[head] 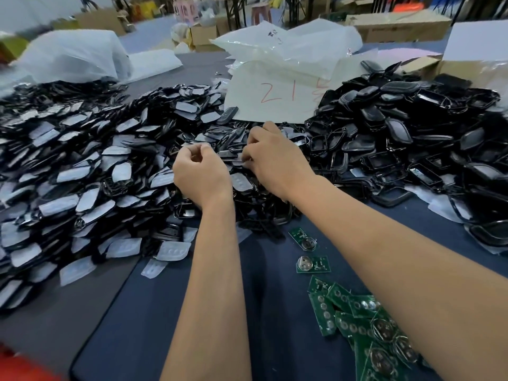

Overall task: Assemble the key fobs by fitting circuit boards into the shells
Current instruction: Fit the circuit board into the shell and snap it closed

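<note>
A great heap of black shells with pale button pads [90, 171] covers the left and middle of the desk [192, 312], and both hands reach into its near-centre edge. The left hand [202, 174] has its fingers curled in toward the palm above the heap; whether it pinches something small there cannot be told. The right hand [275, 160] lies just beside it, fingers bent down among the shells, with a pale pad [242, 160] at its fingertips; the grip itself is hidden by the back of the hand.

The circuit boards are well apart from both hands, nearer the person. Two single green boards [303, 237] [313, 264] lie on the dark blue mat below the right forearm, and a loose pile of green circuit boards [357, 320] lies at the lower right, partly under that arm.

To the right stands a second heap of bare black shells [406, 138]. Behind the hands lies a white sheet marked with red numerals [275, 94], with clear plastic bags [288, 45] above it and cardboard boxes [398, 27] farther back.
</note>
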The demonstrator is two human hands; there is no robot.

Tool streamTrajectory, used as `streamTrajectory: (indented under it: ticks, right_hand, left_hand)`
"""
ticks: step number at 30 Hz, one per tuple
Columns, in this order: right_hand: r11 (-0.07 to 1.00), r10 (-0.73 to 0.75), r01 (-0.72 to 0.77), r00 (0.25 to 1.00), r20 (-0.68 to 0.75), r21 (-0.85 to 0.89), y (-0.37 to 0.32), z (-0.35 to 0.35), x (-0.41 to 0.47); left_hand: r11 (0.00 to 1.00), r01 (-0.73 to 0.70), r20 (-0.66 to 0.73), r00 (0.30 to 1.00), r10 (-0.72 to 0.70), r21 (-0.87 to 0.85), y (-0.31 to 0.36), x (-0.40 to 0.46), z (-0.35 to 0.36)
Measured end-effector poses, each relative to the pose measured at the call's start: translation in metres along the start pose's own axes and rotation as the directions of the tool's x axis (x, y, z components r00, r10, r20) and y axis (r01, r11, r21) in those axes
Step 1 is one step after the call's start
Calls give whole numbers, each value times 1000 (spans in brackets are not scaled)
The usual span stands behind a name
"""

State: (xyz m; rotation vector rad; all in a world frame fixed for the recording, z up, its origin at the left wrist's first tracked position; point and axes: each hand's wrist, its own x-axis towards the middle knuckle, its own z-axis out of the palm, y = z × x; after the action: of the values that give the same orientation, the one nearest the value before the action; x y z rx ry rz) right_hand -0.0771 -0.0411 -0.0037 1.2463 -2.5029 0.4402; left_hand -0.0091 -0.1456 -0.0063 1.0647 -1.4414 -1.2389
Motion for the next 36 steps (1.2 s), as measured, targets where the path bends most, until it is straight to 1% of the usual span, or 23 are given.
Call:
streamTrajectory:
  ticks: [4, 7, 10, 12, 15, 17, 19, 20, 22, 23, 24, 27, 29, 30, 32, 34, 36]
  right_hand:
    - [1000, -19, 18, 999, 49, 16, 3, 2, -2]
    - [1000, 0, 0, 997, 72, 4, 0, 3, 1]
    - [1000, 15, -14, 999, 45, -26, -3, 4, 2]
    - [1000, -1, 0, 1000, -10, -27, -2, 3, -1]
    - [994, 38, -22, 989, -145, 108, 2, -3, -7]
    - [958, 135, -72, 968, -213, 276, 4, -10, -10]
    - [862, 300, -177, 933, -198, 476, 9, -18, -11]
    - [783, 390, -235, 906, -161, 576, 13, -22, -13]
    - [591, 512, -326, 858, -31, 738, 21, -29, -18]
    - [524, 524, -350, 851, 30, 776, 26, -31, -22]
    - [498, 509, -363, 858, 73, 787, 29, -32, -27]
    - [518, 469, -380, 876, 117, 766, 35, -30, -39]
    - [519, 475, -379, 873, 111, 766, 36, -27, -44]
    - [517, 483, -380, 869, 105, 767, 37, -26, -46]
    - [519, 489, -378, 867, 97, 767, 37, -25, -48]
    - [516, 489, -384, 866, 105, 766, 38, -24, -49]
    - [479, 518, -404, 847, 121, 780, 39, -23, -48]
  left_hand:
    - [1000, -5, 5, 1000, 5, 13, -1, 0, 0]
    - [1000, -12, 16, 1000, 12, 23, -1, -1, 0]
    - [999, -20, 30, 999, 19, 45, -2, -1, 0]
    - [999, -27, 39, 999, 25, 47, -3, -1, 0]
    - [999, -36, 38, 999, 35, 36, -2, 0, -1]
    - [998, -58, 42, 997, 57, 22, -2, -1, -1]
    - [996, -90, 74, 993, 90, -13, -1, -3, 1]
    - [994, -106, 109, 988, 109, -41, 0, -5, 2]
    - [985, -136, 219, 963, 156, -103, 3, -10, 5]
    - [982, -150, 295, 939, 178, -118, 4, -12, 7]
    - [980, -156, 384, 903, 192, -123, 4, -15, 9]
    - [979, -115, 629, 752, 198, -170, 4, -27, 13]
    - [980, -98, 716, 670, 195, -175, 1, -32, 15]
    - [981, -101, 736, 649, 191, -166, 0, -33, 15]
    - [984, -110, 742, 646, 179, -142, -1, -32, 15]
    - [988, -88, 727, 668, 156, -130, -1, -31, 14]
    - [990, -39, 697, 707, 122, -134, -1, -31, 14]
